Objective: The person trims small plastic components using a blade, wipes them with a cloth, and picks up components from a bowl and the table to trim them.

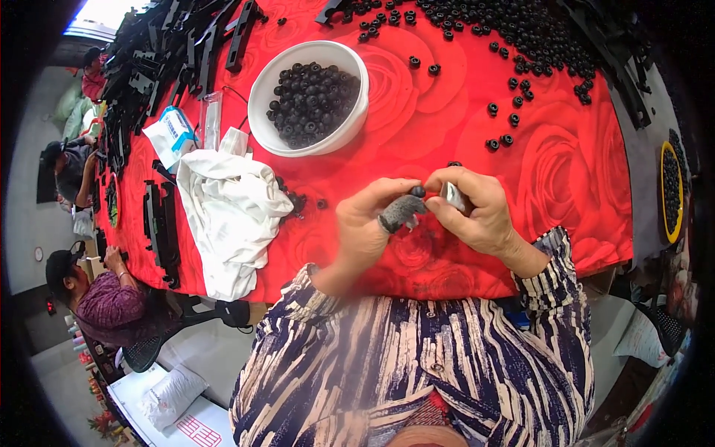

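Between the thumb and fingers of my left hand (pixel 370 216), a small black roller (pixel 418 192) is pinched. One of those fingers wears a grey fabric finger cover (pixel 400 214). My right hand (pixel 477 212) is closed around a short silvery tool (pixel 453 197), whose exact kind is mostly hidden by the fingers. Its tip end faces the roller, and both hands meet over the red tablecloth (pixel 566 216). Beyond the left hand stands a white bowl (pixel 356 123) filled with similar black rollers (pixel 309 104).
A crumpled white cloth (pixel 227 216) lies left of my hands, near a blue-and-white packet (pixel 172 134). Long black plastic strips (pixel 160 59) pile at the far left. Loose rollers (pixel 536 37) spread across the far right. Co-workers sit along the left; a yellow-rimmed basket (pixel 672 194) stands at right.
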A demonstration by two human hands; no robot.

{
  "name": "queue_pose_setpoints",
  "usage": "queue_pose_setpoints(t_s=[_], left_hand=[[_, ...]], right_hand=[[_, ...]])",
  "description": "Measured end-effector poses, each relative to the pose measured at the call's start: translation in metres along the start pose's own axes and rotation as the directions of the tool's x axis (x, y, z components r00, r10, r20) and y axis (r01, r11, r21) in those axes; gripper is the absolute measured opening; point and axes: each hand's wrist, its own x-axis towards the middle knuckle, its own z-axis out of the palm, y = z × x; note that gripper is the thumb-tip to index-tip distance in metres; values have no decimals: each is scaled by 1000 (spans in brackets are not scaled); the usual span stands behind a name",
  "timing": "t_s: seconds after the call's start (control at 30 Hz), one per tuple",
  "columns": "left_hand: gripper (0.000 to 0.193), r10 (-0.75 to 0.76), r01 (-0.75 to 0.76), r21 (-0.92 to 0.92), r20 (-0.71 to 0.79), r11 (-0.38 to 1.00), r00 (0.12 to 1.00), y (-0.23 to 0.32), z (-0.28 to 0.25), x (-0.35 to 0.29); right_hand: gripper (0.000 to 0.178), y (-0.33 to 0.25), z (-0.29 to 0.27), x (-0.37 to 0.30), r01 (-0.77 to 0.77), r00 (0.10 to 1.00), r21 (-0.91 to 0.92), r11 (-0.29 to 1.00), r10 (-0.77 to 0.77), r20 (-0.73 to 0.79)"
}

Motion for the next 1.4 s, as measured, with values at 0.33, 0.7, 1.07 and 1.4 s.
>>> queue_pose_setpoints(t_s=[0.33, 0.7, 1.07, 1.4], left_hand=[[32, 276, -311, 392, 144, 866, 950, 3, 9, 2], [18, -532, 580, -176, 256, 796, 807, 14, -15, 12], [17, -593, 696, -146, 421, 703, 686, 8, -14, 11], [19, -465, 564, -335, 333, 755, 820, 3, -9, 5]], right_hand=[[19, -2, -3, 0, -242, 970, 111, 964, 237, 61], [41, 0, -14, 4, 388, 894, -172, 905, -325, 308], [29, 5, -16, 5, 422, 853, -44, 906, -380, 358], [40, 2, -15, 6, 308, 921, -39, 950, -288, 263]])
